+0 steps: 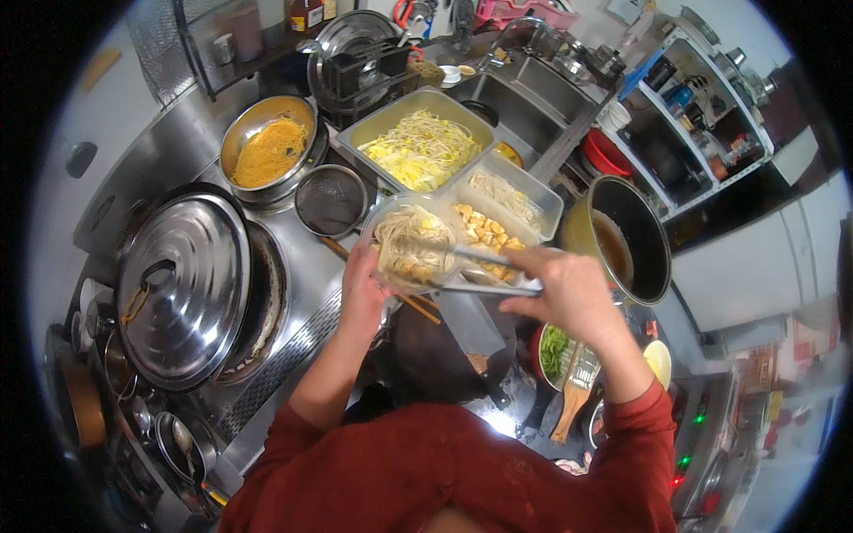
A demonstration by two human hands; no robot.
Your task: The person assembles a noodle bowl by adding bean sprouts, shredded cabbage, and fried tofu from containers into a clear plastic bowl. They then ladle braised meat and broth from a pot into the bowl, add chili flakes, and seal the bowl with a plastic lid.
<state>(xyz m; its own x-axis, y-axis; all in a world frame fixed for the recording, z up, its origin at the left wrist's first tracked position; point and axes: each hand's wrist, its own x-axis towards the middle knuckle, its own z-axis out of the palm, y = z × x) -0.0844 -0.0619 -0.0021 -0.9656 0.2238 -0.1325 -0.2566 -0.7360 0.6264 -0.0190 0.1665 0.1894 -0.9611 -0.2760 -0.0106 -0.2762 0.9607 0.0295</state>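
My left hand is closed around the side of a clear round plastic bowl and keeps it up over the counter. Pale noodles lie in it, with some browner pieces at the near side. My right hand grips metal tongs, whose arms reach left over the bowl. The tong tips are at the noodles, slightly blurred; I cannot tell whether they pinch any. Just right of the bowl are golden-brown cubes in a plastic container and thin pale strands behind them.
A metal tray of bean sprouts stands beyond the bowl. Left of it are a steel bowl of orange shreds, a sieve and a large lidded pot. A deep pot stands right; chopsticks and a cleaver lie near me.
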